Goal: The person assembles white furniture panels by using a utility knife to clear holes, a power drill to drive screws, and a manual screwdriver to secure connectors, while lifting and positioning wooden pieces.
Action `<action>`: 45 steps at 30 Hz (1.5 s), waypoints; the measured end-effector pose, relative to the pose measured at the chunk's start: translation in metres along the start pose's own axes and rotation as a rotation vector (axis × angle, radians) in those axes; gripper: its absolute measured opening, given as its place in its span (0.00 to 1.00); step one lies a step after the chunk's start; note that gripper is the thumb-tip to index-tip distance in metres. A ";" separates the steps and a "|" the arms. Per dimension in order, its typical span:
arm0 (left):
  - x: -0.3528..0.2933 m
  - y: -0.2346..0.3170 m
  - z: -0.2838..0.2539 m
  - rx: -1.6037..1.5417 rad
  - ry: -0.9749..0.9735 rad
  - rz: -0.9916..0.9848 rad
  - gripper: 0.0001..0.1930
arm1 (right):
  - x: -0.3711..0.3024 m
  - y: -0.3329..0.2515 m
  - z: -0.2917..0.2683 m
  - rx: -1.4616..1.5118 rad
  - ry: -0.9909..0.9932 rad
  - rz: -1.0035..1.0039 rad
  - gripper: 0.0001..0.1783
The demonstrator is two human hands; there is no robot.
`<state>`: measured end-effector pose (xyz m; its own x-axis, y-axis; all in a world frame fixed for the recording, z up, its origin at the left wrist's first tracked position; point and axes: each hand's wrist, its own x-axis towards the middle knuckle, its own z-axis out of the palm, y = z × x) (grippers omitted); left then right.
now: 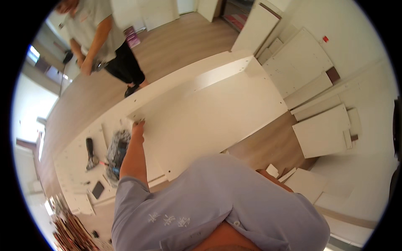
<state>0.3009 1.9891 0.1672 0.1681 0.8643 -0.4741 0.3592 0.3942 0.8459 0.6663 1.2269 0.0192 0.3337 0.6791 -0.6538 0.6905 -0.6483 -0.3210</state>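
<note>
A large white cabinet frame [217, 108] lies flat before me, its long side board [222, 75] standing up along the far edge. My left hand [138, 129] reaches to the frame's left inner corner. Its fingers are bent together at the board end, beside small holes; whatever they hold is too small to make out. Close to that forearm sits a crumpled clear plastic bag [118, 152] with dark contents. A dark-handled power tool [90, 154] lies left of the bag. Only part of my right forearm [274, 180] shows; the hand is hidden behind my shirt.
A dark flat rectangular object [98, 190] rests on white boards at left. Beyond the frame stands another person [98, 37], holding a tool. White panels [299, 62] lean along the right wall. Offcuts [272, 170] lie at my right; stacked boards [73, 228] are at lower left.
</note>
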 end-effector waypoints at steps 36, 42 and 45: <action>-0.255 -0.098 0.105 0.494 0.310 -0.630 0.39 | 0.158 0.108 -0.446 0.192 0.564 0.480 0.36; -0.247 -0.122 0.075 0.549 0.372 -0.430 0.36 | 0.134 0.098 -0.433 0.182 0.558 0.500 0.30; -0.245 -0.119 0.067 0.513 0.351 -0.421 0.36 | 0.120 0.100 -0.422 0.198 0.529 0.497 0.30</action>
<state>0.2783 1.7089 0.1663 -0.3498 0.7554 -0.5541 0.7260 0.5924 0.3492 1.0464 1.3893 0.1980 0.8742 0.3332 -0.3532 0.2668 -0.9374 -0.2240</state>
